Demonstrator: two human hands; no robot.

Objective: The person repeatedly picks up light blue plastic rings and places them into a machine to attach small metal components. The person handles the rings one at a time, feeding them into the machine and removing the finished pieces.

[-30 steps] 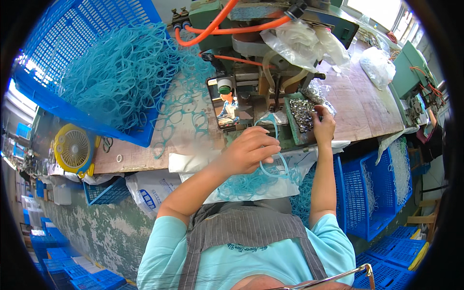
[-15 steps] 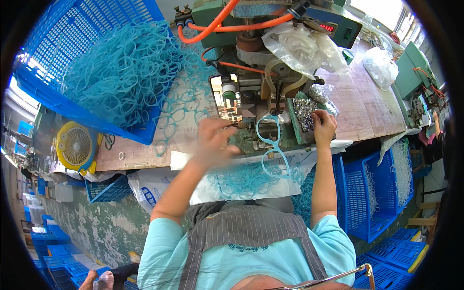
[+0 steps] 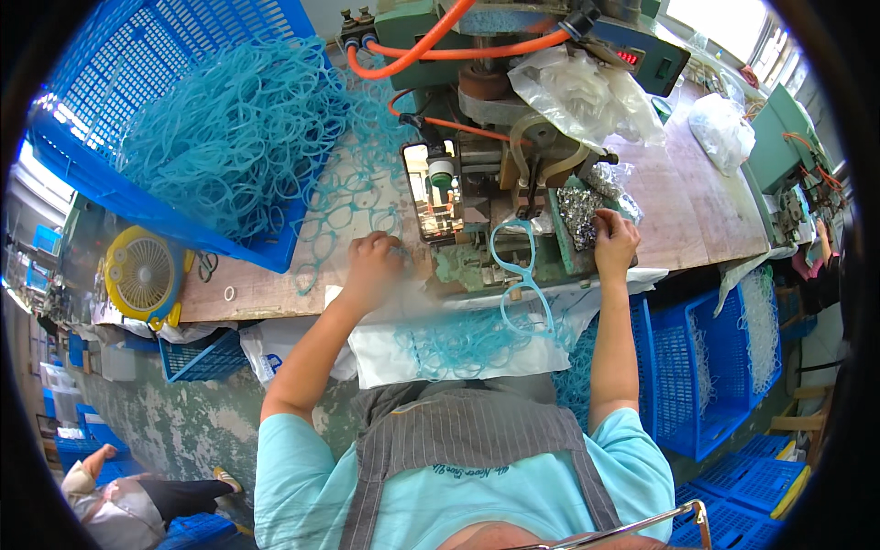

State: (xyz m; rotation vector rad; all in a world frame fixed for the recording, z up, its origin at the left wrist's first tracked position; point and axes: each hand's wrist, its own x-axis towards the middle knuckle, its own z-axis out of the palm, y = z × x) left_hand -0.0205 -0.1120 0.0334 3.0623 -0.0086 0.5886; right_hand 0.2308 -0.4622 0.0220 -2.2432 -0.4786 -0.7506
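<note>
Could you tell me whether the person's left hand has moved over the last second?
Yes. The left hand has swung leftward, away from the green machine, to the loose teal frames on the bench.

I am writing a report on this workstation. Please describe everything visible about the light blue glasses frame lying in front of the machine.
The glasses frame is light blue, translucent plastic by its look, with two rounded rims joined by a bridge and no lenses or arms visible. It stands on end in the picture, one rim on the green machine base, the other hanging over the bench edge above a white sheet. Neither the left hand nor the right hand touches it.
</note>
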